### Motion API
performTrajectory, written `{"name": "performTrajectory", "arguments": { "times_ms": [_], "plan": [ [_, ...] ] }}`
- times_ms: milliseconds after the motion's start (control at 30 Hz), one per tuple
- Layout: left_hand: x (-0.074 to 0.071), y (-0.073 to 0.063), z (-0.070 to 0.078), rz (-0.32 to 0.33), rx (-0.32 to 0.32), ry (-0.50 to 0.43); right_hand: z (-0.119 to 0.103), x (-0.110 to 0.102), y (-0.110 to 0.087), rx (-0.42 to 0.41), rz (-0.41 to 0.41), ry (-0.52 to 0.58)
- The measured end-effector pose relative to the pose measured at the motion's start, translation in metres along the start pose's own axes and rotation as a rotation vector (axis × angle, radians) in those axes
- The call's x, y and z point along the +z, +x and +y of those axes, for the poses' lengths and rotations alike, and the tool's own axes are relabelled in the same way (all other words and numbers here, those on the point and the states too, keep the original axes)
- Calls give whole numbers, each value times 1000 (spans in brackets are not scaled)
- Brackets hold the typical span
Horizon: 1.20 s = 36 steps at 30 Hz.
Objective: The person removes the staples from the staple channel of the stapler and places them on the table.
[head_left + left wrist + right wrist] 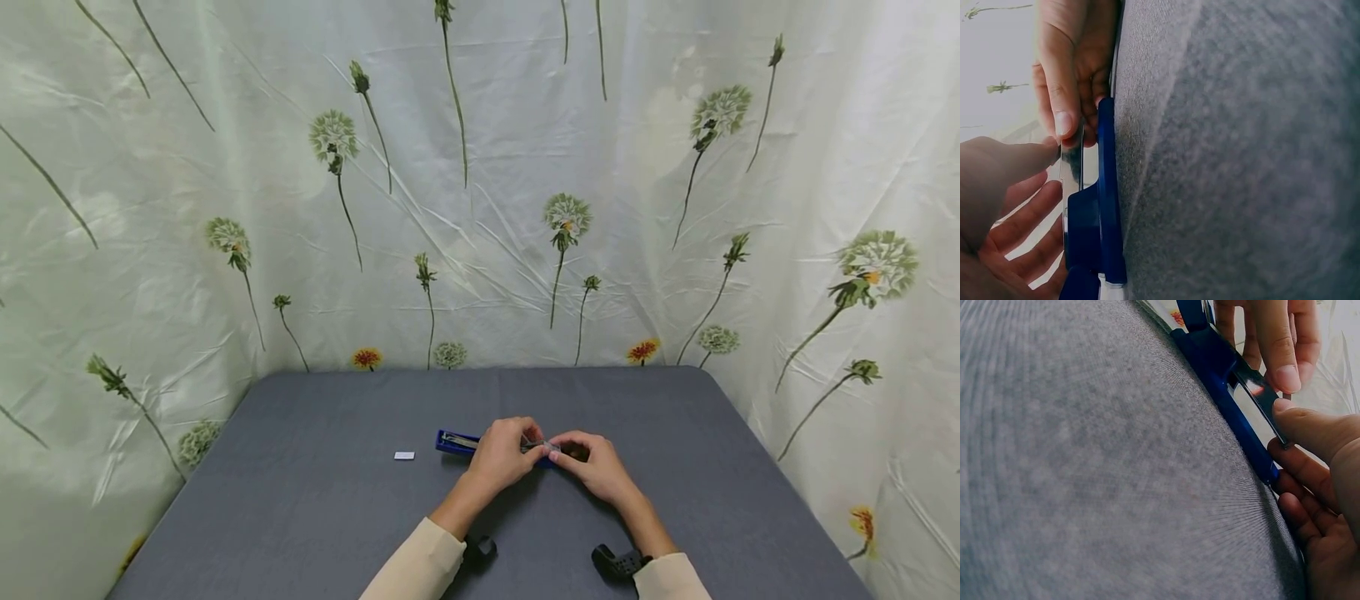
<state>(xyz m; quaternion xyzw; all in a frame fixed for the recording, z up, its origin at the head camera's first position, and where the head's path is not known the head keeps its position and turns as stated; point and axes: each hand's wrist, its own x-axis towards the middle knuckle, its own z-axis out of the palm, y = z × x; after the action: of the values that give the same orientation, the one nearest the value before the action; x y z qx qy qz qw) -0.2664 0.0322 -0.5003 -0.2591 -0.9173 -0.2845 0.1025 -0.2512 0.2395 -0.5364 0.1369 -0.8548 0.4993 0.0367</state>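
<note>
On a grey worktop (322, 500), a blue stapler (456, 445) was set down. Its metal end was pinched in the fingers of the right hand (600, 468). The left hand (498, 454) was held close by; whether its fingers were clamped could not be told. Nearby, a little white block (404, 456) was seen.

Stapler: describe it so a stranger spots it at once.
On the grey table, find the left hand and right hand, near the middle. The stapler lies under their fingers, one end jutting out left of them in the head view. It is long and blue with a metal rail, unlike the small white piece beyond that end.
</note>
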Motion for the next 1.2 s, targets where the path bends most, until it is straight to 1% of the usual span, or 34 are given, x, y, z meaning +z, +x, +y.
{"name": "performTrajectory", "arguments": {
  "times_ms": [167,400,533,667,933,1200],
  "plan": [
    [-1,-2,1,-47,18,16,0,1,-1,3,-10,-6],
    [-1,0,-1,-82,32,22,-1,1,-2,7,-12,-16],
    [-2,1,-1,-98,28,33,-2,2,-2,9,-17,-15],
    [-5,2,0,-102,30,31,-2,2,-1,14,-16,-15],
    [-8,3,-1,-85,65,15,-3,1,0,15,-16,-7],
    [-11,2,-6,-82,57,-34,-2,0,0,23,-1,-21]
  ]
}}
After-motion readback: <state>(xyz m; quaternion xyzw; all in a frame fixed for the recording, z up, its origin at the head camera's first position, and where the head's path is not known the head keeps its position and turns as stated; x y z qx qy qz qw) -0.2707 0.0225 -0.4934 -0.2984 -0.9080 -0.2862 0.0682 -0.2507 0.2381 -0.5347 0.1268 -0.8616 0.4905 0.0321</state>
